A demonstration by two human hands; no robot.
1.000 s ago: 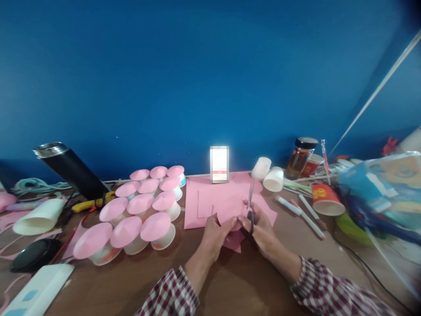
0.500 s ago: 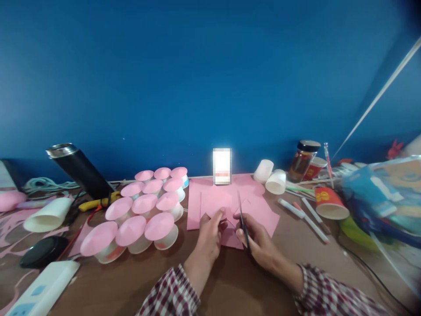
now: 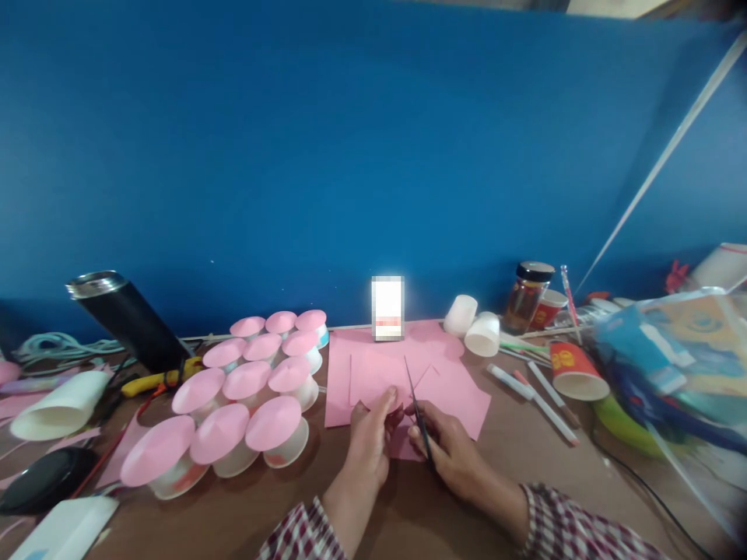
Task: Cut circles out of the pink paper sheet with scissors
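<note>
My left hand is closed with its thumb on top, gripping pink paper over the middle of the desk. In my right hand is a pair of dark scissors, with the blades pointing up and away beside my left fingertips. How far the blades are apart cannot be made out. Beneath both hands lie larger pink sheets. A small bright phone-like screen, pixelated, stands upright at their far edge.
To the left, several paper cups carry pink paper cones. Beyond them lean a black tumbler and a yellow-handled tool. On the right are white cups, marker pens, a red cup, a lidded jar and plastic packaging.
My right hand and the scissors have come closer to my left hand. The whole scene sits lower and a little further left as the camera has turned.
</note>
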